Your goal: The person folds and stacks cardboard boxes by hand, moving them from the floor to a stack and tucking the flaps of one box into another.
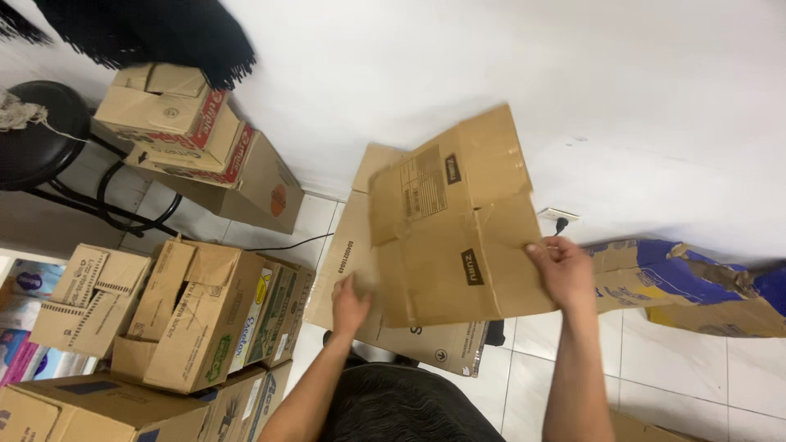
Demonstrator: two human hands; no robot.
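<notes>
Matt, creased brown cardboard box (pixel 458 221); glossy floor tiles (pixel 696 368).

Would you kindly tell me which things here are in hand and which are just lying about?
In hand: flattened cardboard box, gripped by right hand and left hand.
Lying about: stacked cartons, black stool, blue-printed flattened carton, wall socket.

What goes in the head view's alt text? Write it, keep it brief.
Two hands, left and right, hold a flattened cardboard box above a white tiled floor. More boxes are stacked to the left, beside a black stool.

Bare forearms, dark grey garment (pixel 405 405)
</notes>
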